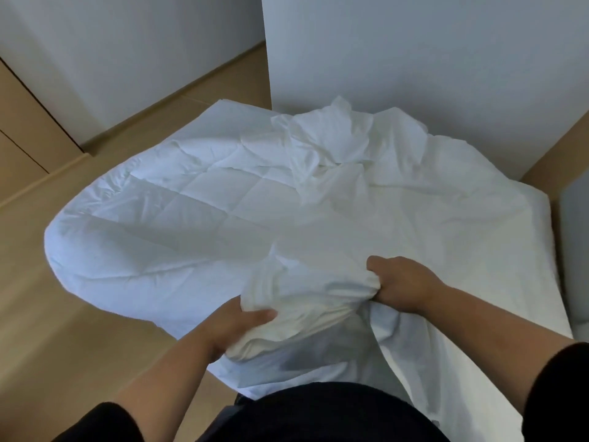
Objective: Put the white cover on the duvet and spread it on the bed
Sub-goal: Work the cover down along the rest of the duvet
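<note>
A white quilted duvet (178,218) lies over the bed and hangs past its left side. The thin white cover (338,145) lies crumpled on top of it, from the far wall down to me. Near the bed's foot a gathered bunch of the cover (306,291) sits between my hands. My left hand (236,327) grips the bunch from the left with the thumb on top. My right hand (398,282) grips it from the right, fingers buried in the folds. The mattress (535,244) shows bare at the right.
Wooden floor (47,314) runs along the bed's left side. White walls (414,59) stand behind the bed, with a wooden door or panel (19,122) at the far left. A narrow gap and a white surface (573,250) border the bed on the right.
</note>
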`<state>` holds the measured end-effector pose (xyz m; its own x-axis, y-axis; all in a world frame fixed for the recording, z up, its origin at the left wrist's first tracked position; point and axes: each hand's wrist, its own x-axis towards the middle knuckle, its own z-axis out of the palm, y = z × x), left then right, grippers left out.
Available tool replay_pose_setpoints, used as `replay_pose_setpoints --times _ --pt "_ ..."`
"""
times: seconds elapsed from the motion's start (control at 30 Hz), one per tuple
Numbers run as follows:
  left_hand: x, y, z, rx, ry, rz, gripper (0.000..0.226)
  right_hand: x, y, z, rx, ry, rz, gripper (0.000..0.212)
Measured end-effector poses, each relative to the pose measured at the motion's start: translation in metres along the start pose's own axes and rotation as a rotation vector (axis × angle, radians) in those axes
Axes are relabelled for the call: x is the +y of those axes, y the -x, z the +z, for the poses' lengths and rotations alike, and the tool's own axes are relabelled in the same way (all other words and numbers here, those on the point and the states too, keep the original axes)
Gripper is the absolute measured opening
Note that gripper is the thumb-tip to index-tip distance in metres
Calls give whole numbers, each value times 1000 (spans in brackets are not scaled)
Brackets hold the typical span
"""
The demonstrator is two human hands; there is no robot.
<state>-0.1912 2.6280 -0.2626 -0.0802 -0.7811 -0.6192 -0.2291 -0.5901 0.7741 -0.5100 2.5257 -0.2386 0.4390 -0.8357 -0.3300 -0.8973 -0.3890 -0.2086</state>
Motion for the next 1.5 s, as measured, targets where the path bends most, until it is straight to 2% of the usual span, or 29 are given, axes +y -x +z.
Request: replay_pose_setpoints --times 0.1,0.13,0.23,0.33,0.47,0.57,0.6,0.67,0.73,0.83,0.9,0.97,1.07,1.17,1.27,1.37,1.43,1.5 --pt "-11 7 -58 164 77 -14 76 25 2 -42 85 35 66 27" --pt "-19 9 -77 247 60 -27 78 36 2 -55 120 31 92 30" --pt "-40 14 -119 428 -40 -73 65 61 3 -75 173 13 158 36" --pt "-51 14 -136 499 16 -115 49 70 4 -73 202 -40 205 34" --pt "-66 17 -147 518 181 -249 66 56 13 -75 279 -104 143 25" --pt "-77 9 -122 483 437 -368 56 29 23 -85 326 -112 73 20" --pt "-84 1 -107 431 496 -380 55 19 26 -89 330 -108 68 19" --pt "-96 -19 -71 237 631 -429 66 0 33 -97 306 -89 72 19" --pt "-103 -41 -43 28 867 -440 75 -20 42 -98 250 -81 78 19" --pt "-91 -65 -17 -94 1156 -342 79 -42 58 -90 144 -85 102 19" --pt "-74 -71 -15 -23 1313 -199 73 -48 69 -82 53 -82 80 24" --pt "-60 -78 -26 167 1398 -79 58 -52 80 -74 -54 -74 42 35" --pt "-45 -78 -52 333 1332 1 46 -54 91 -66 -103 -87 -9 39" --pt "-48 -78 -73 338 1337 -3 47 -53 95 -63 -109 -125 -34 49" --pt "-45 -72 -85 348 1332 -64 34 -53 97 -60 -134 -164 -19 62" --pt "-36 -64 -100 339 1061 -77 23 -48 92 -56 -82 -187 121 55" --pt "-25 -54 -120 236 934 -65 22 -44 84 -50 11 -169 288 44" --pt "-13 -41 -144 139 810 -30 26 -55 68 -43 109 -53 410 53"
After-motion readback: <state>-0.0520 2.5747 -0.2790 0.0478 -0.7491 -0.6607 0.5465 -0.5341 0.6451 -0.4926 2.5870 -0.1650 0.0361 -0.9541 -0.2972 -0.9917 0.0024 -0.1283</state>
